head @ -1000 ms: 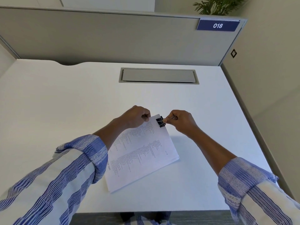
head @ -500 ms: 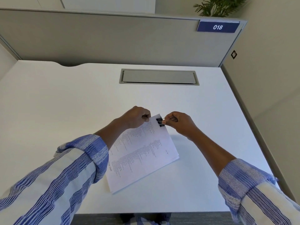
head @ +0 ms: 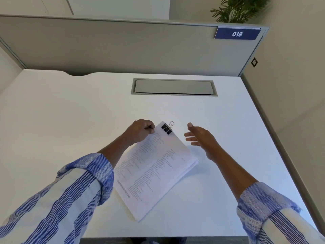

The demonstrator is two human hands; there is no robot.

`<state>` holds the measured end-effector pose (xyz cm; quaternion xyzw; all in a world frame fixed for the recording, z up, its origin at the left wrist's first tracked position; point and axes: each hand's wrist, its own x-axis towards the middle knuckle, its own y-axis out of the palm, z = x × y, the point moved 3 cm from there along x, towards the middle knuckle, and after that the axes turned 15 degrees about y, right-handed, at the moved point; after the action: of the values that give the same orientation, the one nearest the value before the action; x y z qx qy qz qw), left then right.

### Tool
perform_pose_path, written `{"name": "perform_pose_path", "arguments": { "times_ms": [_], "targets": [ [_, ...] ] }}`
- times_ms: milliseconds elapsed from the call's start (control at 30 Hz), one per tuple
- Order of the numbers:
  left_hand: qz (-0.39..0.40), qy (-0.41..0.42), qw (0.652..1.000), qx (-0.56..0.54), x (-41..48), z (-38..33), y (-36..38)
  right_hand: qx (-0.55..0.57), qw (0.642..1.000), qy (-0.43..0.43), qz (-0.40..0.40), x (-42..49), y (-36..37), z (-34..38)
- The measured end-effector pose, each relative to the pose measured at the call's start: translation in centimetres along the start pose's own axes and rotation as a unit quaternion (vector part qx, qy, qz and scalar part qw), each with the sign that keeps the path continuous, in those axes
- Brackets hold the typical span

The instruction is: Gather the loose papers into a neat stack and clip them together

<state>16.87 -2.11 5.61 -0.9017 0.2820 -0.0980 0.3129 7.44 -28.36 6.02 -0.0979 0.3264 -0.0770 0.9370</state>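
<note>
Two forearms in rolled blue-striped sleeves reach over the white desk, across which the stack of printed papers slants from 7 toward 1 o'clock. The left hand, fingers curled, pinches the stack's far left corner, just beside the black binder clip clamped on the far edge. At the clip's 3 o'clock, apart from it, the right hand hovers with fingers spread, holding nothing.

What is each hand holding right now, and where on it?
Left hand pinches the paper stack at its far corner. Right hand holds nothing.
</note>
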Motion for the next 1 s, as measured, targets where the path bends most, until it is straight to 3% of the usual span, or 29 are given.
{"name": "perform_pose_path", "arguments": {
  "times_ms": [200, 333, 500, 600, 800, 1000],
  "targets": [
    [-0.111, -0.085, 0.976, -0.168, -1.1, 3.0, -1.8, 0.156, 0.978, 0.116, 0.078, -0.2, 2.5, -4.9],
    [-0.194, -0.142, 0.937, -0.252, -1.7, 5.2, -2.5, 0.147, 0.973, 0.103, 0.145, -0.9, 6.2, -6.7],
    [-0.25, -0.188, 0.909, -0.276, -3.0, 6.8, -3.0, 0.127, 0.985, 0.089, 0.082, 0.0, 9.1, -6.5],
    [-0.237, -0.221, 0.896, -0.302, -4.4, 7.4, -3.0, 0.121, 0.986, 0.09, 0.066, 0.9, 10.2, -5.4],
    [-0.11, -0.278, 0.897, -0.326, -8.1, 9.2, -1.6, 0.108, 0.989, 0.098, 0.024, 3.4, 12.0, -2.8],
    [-0.145, -0.308, 0.906, -0.253, -10.1, 11.7, -2.1, 0.089, 0.991, 0.101, 0.005, 4.8, 14.7, 0.2]
  ]
}}
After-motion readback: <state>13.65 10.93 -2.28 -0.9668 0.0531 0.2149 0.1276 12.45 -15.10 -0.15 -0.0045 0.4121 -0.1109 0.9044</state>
